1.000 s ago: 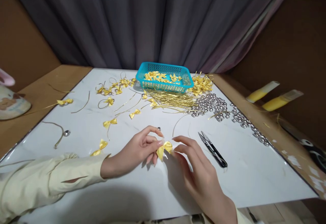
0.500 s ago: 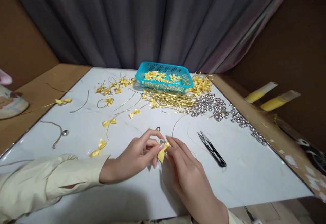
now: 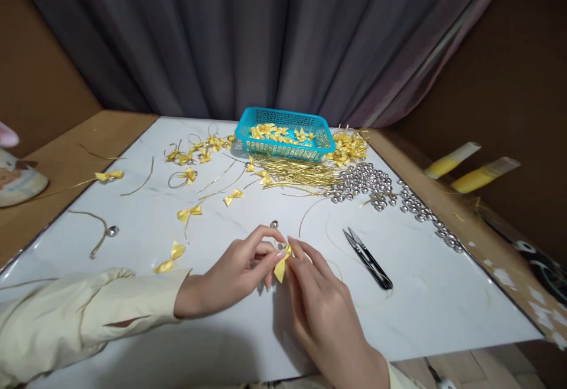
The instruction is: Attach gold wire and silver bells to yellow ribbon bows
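Left hand (image 3: 234, 274), right hand (image 3: 316, 306) pinch bow (image 3: 282, 265); basket (image 3: 283, 148) holds bows (image 3: 277, 132).

Two bare hands meet low in the frame, just left of centre, fingertips pressed together in a pinch. The left hand (image 3: 234, 271) reaches in from the lower left on a forearm lying flat in a cream sleeve (image 3: 84, 315), thumb and forefinger closed and the other fingers curled beneath. The right hand (image 3: 321, 300) rises from the bottom edge, back to the camera, its fingers bent toward the left fingertips.
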The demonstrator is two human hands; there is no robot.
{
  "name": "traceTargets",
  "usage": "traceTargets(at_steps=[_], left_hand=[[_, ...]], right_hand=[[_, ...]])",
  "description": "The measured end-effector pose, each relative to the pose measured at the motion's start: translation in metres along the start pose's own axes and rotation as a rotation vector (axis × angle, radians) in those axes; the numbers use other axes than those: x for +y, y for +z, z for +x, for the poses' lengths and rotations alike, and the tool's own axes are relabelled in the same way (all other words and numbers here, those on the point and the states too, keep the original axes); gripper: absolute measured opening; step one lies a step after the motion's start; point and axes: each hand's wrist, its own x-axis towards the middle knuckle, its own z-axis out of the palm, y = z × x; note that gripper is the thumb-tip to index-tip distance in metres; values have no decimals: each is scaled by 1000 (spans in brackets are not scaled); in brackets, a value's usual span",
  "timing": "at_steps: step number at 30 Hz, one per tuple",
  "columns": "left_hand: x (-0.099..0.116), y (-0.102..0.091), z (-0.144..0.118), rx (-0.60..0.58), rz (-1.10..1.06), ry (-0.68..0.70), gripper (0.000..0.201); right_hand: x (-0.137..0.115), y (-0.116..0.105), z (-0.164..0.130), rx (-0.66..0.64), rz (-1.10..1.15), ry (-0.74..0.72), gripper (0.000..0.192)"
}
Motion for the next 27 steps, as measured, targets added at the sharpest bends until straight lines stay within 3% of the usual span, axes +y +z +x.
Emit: traceTargets(at_steps=[9,27], left_hand=[[-3,0,-1,0,-14,-20,18],[-3,1,-1,-16,-25,-20,18]], right_hand=[[0,-1,5,62,43,11,21],[3,-9,3,22,167,-14,17]])
